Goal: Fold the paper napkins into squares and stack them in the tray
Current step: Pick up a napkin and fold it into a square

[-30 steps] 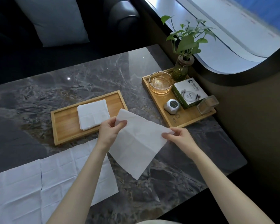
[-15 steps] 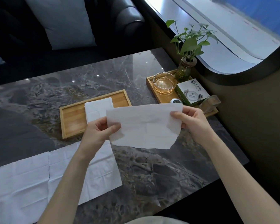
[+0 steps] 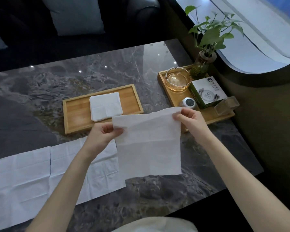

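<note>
Napkin (image 3: 148, 144) hangs open between the hands, above the table (image 3: 157, 190): left hand (image 3: 104, 133) pinches one top corner, right hand (image 3: 190, 119) the other. I'd say bring those corners down level onto the lower edge, then crease flat. Beyond the left hand, the tray (image 3: 74, 113) holds folded squares (image 3: 105, 106); unfolded napkins (image 3: 32, 173) lie beneath the left forearm.

The table (image 3: 107, 67) is glossy, veined dark marble. On it the tray (image 3: 74, 114) is matt pale wood, holding soft, creased white paper napkins (image 3: 105, 106). Right of the tray, the ashtray (image 3: 177, 80) is clear amber glass.
</note>
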### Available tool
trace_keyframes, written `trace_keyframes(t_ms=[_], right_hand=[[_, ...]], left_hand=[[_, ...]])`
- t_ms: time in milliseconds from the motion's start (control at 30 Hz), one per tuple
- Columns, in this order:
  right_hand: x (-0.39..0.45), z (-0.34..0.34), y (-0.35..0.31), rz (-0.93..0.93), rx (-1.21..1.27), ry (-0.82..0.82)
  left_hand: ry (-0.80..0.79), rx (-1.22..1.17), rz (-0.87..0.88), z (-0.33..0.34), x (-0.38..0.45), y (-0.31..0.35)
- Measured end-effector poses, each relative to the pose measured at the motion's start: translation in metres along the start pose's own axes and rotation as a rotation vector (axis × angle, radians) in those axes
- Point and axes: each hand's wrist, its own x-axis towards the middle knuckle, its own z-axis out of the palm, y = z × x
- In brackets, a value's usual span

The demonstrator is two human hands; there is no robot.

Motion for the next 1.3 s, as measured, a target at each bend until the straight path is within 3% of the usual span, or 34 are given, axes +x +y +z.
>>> trace_keyframes(t_ms=[433,700,833,1067,1300], right_hand=[[0.007,0.003,0.032,-0.018,-0.169,-0.008],[-0.025,0.003,0.058,-0.041,-0.339,0.045],[-0.041,0.004,0.079,-0.128,-0.496,0.062],[-0.049,-0.002,0.103,-0.419,-0.977,-0.024],[-0.052,0.022,0.105,-0.434,-1.105,0.129]], left_hand=[[0.045,0.199,-0.044,-0.003,0.007,-0.032],[-0.02,0.666,0.112,0.002,-0.021,-0.05],[-0.024,0.785,0.145,0.006,-0.03,-0.067],[-0.082,0.981,0.284,0.013,-0.036,-0.093],[-0.042,1.002,0.329,0.03,-0.044,-0.091]])
